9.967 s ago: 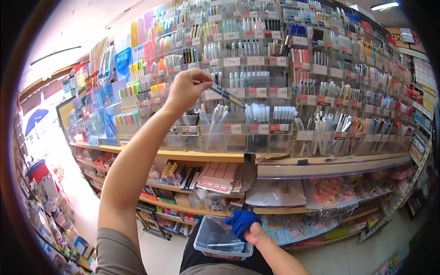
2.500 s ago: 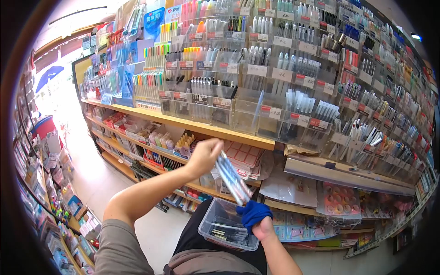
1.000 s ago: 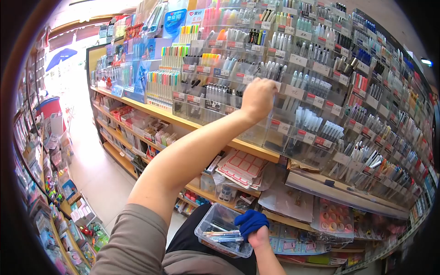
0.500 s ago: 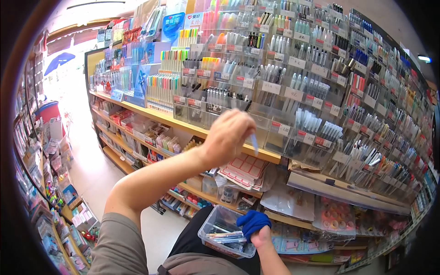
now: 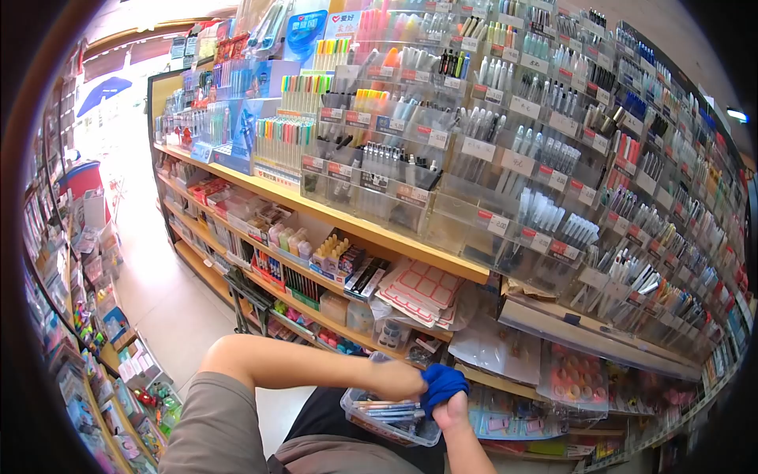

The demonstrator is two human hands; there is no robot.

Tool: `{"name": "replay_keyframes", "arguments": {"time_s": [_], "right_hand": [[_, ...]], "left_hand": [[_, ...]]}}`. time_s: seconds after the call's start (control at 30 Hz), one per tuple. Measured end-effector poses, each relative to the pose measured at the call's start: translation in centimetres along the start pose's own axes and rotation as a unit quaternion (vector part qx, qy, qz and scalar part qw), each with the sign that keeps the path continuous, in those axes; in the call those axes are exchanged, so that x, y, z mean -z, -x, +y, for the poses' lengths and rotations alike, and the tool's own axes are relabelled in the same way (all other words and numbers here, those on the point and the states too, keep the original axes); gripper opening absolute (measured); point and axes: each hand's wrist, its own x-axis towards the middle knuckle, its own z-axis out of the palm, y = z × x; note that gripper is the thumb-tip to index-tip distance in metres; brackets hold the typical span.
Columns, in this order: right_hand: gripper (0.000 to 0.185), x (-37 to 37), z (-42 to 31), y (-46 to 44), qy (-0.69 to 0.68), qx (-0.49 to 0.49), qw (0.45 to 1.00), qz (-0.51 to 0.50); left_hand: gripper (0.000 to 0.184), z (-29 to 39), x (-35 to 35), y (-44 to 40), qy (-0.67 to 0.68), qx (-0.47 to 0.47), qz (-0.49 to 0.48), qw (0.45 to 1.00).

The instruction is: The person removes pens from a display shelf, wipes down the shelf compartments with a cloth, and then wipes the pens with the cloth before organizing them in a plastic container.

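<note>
My left hand [image 5: 399, 381] reaches across over a clear plastic bin [image 5: 430, 437] in my lap, right against a bunched blue cloth [image 5: 446, 386]. Its fingers are blurred and hidden at the cloth, so I cannot see what they hold. Closed around the lower part of the cloth is my right hand [image 5: 452, 412], at the bin's right edge. Several slim pens [image 5: 391, 411] lie loosely together inside the bin. My left forearm covers part of the bin's far rim.
A tiered clear pen rack [image 5: 466, 225] with price labels rises ahead, above a wooden shelf edge [image 5: 355, 225]. Red-bordered label sheets [image 5: 418, 288] stick out below it. A tiled aisle [image 5: 146, 276] runs along the left, beside another stocked shelf [image 5: 99, 395].
My left hand has come down from in front of the rack to the blue cloth over the bin. A pale, slim item showed in it before. My right hand stays nearly where it was.
</note>
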Motion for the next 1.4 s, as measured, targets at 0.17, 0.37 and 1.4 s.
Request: {"name": "replay_keyframes", "arguments": {"time_s": [0.17,0.37,1.4], "right_hand": [[0.020,-1.7,-0.9,1.0,0.049,-0.008,0.998,-0.033],[0.022,-0.9,-0.5,1.0,0.025,-0.008,1.000,-0.013],[0.023,-2.5,-0.7,1.1,0.136,0.009,0.991,-0.011]], "left_hand": [[0.017,-0.9,11.4,-0.4,-0.053,0.038,0.340,0.938],[0.014,-3.9,25.0,0.9,-0.085,0.009,0.591,0.802],[0.027,-9.3,25.5,2.8,-0.359,0.102,0.475,0.797]]}}
